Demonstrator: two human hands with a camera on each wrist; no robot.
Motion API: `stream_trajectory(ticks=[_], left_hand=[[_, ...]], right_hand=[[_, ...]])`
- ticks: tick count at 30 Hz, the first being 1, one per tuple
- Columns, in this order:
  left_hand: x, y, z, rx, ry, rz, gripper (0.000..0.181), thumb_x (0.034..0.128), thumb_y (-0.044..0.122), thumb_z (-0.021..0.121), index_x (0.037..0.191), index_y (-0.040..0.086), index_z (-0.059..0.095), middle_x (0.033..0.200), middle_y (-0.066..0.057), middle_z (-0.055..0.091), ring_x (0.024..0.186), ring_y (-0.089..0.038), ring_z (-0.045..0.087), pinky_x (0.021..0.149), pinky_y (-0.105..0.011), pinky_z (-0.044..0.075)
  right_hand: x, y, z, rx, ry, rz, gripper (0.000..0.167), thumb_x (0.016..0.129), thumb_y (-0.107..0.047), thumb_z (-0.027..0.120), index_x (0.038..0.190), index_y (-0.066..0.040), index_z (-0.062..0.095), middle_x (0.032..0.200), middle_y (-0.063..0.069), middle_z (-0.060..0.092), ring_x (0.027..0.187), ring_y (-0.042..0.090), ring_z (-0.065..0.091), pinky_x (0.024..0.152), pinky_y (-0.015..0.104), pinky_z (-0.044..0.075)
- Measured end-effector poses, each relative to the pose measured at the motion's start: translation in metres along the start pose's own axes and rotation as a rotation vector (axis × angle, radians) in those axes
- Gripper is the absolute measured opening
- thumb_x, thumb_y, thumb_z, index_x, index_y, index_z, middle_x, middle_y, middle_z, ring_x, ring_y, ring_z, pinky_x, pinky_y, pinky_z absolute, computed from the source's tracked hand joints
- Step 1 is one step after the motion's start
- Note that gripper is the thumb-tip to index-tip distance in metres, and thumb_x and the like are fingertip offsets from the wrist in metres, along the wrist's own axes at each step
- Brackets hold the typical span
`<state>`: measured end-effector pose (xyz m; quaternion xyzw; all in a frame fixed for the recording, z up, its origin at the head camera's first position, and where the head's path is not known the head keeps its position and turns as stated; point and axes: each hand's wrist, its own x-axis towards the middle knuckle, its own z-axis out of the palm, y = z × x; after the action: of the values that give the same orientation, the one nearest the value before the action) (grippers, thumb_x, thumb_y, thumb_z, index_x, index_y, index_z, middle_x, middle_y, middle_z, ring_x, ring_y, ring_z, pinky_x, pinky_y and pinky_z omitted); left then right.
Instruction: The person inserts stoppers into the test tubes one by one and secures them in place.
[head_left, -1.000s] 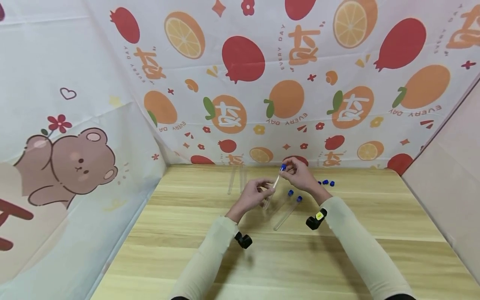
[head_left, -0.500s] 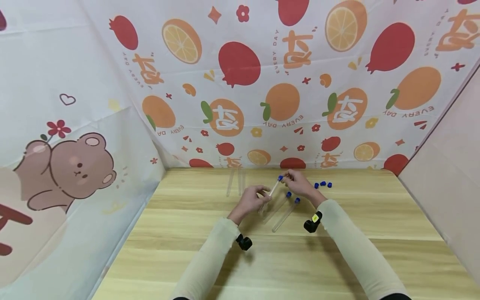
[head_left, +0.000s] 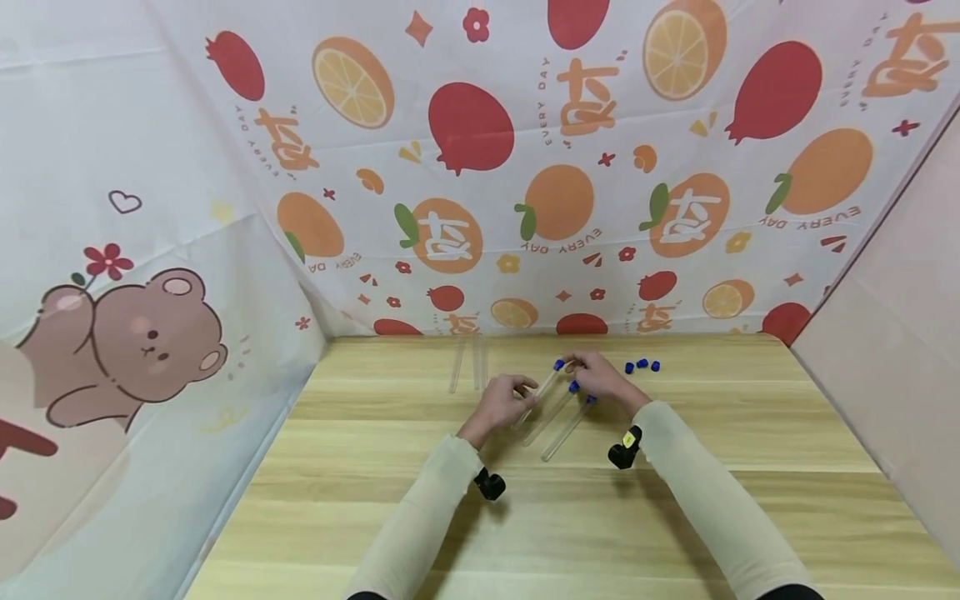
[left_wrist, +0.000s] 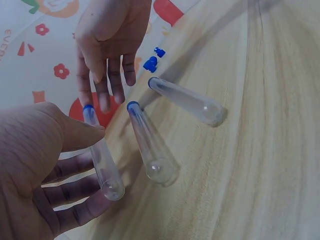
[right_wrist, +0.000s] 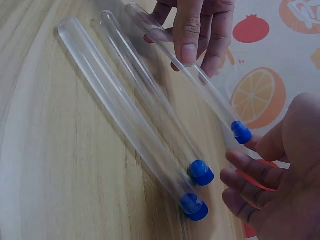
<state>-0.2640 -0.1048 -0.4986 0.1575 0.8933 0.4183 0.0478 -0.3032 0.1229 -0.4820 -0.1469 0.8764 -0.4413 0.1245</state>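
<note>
The left hand [head_left: 504,403] holds a clear tube [left_wrist: 103,161] between thumb and fingers, its blue cap [right_wrist: 241,132] pointing toward the right hand. The right hand [head_left: 595,375] is beside that cap with fingers loosely extended; in the right wrist view a fingertip lies at the cap's edge, and whether it touches I cannot tell. Two more clear tubes with blue caps lie on the table next to the held one, the middle tube [right_wrist: 145,90] and the outer tube [right_wrist: 117,107].
Several loose blue caps [head_left: 642,363] lie at the back of the wooden table [head_left: 360,467], right of the right hand. Uncapped clear tubes [head_left: 457,367] lie at the back left. A fruit-printed cloth [head_left: 480,283] hangs behind the table.
The capped tube has come down nearer the table in the left hand. The right hand has moved lower, and its fingers have loosened from around the cap.
</note>
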Motion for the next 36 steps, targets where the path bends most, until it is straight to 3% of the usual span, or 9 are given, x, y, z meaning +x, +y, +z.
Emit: stream_trajectory(ticks=[14,23,36], left_hand=[[0.003,-0.012,0.006,0.016,0.002,-0.031,0.019,0.0970,0.018,0.070,0.111,0.006,0.076,0.094,-0.009,0.077,0.080,-0.014,0.068,0.067,-0.024,0.055],[0.005,-0.012,0.010,-0.019,0.009,-0.048,0.018,0.0948,0.015,0.071,0.109,0.005,0.076,0.093,-0.009,0.077,0.077,-0.011,0.066,0.067,-0.022,0.054],[0.002,-0.015,0.015,-0.030,0.027,-0.085,0.020,0.0917,0.015,0.074,0.109,0.005,0.077,0.093,-0.007,0.076,0.076,-0.009,0.060,0.066,-0.019,0.049]], right_hand=[[0.004,0.011,0.005,-0.147,-0.035,-0.003,0.052,0.090,0.001,0.041,0.139,-0.004,0.060,0.135,0.025,0.062,0.125,0.038,0.059,0.089,0.039,0.051],[0.005,0.017,0.003,-0.125,-0.041,0.054,0.056,0.090,0.001,0.039,0.142,-0.005,0.056,0.135,0.024,0.063,0.119,0.034,0.058,0.084,0.034,0.048],[0.006,0.020,0.006,-0.109,-0.056,0.079,0.053,0.090,0.001,0.040,0.141,-0.002,0.058,0.132,0.020,0.063,0.116,0.029,0.056,0.095,0.038,0.046]])
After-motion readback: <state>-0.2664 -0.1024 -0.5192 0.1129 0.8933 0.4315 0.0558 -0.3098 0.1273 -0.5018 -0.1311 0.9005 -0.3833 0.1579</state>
